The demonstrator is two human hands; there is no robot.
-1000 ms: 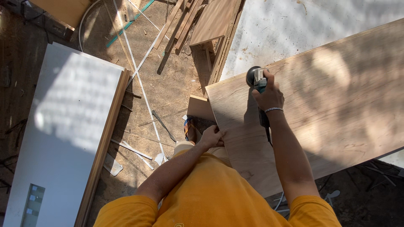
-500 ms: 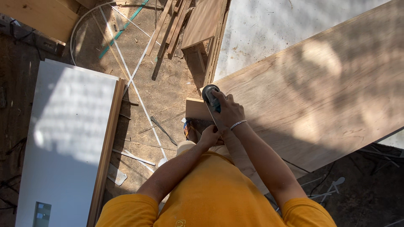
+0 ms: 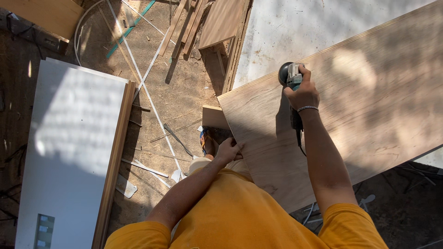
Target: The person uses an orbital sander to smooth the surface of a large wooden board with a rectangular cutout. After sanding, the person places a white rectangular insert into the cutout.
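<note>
Rightward along the plywood board (image 3: 350, 92) went the sander (image 3: 290, 76), right hand (image 3: 302, 94) clenched round it, left hand (image 3: 228, 150) pressing the edge.

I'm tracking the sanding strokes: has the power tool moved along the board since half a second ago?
Yes. The sander in the right hand has moved from the wooden board's near-left corner out along its far edge, rightward.

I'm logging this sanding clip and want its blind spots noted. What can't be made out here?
Head view:
- Pad of the black-and-teal power sander: hidden under its body and the right hand.
- Large brown plywood board: cut off at the right edge.
- Left hand fingertips: hidden at the board's near edge.
</note>
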